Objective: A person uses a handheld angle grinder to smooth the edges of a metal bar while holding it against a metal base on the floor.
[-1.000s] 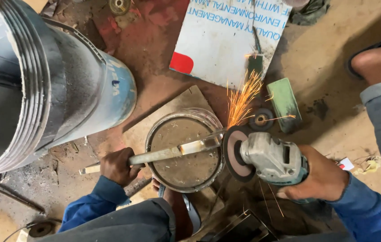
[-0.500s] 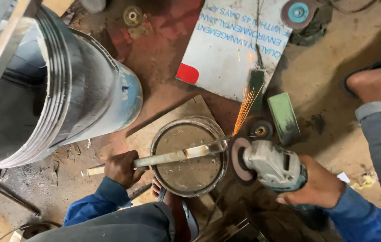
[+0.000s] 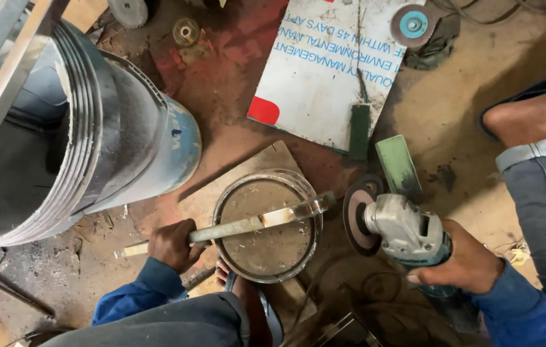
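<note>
Overhanging the tin's rim, the bar's tip nears the grinder disc.

— What is seen along the left edge of the floor?
— A large blue drum is laid on its side there, its ribbed rim turned toward the left.
— And toward the top?
— A white printed sign board with a red patch is laid flat. A blue-centred grinding disc is placed at its upper right corner, and a green block is set just below its lower edge. A sandalled foot is seen at the right edge.
</note>
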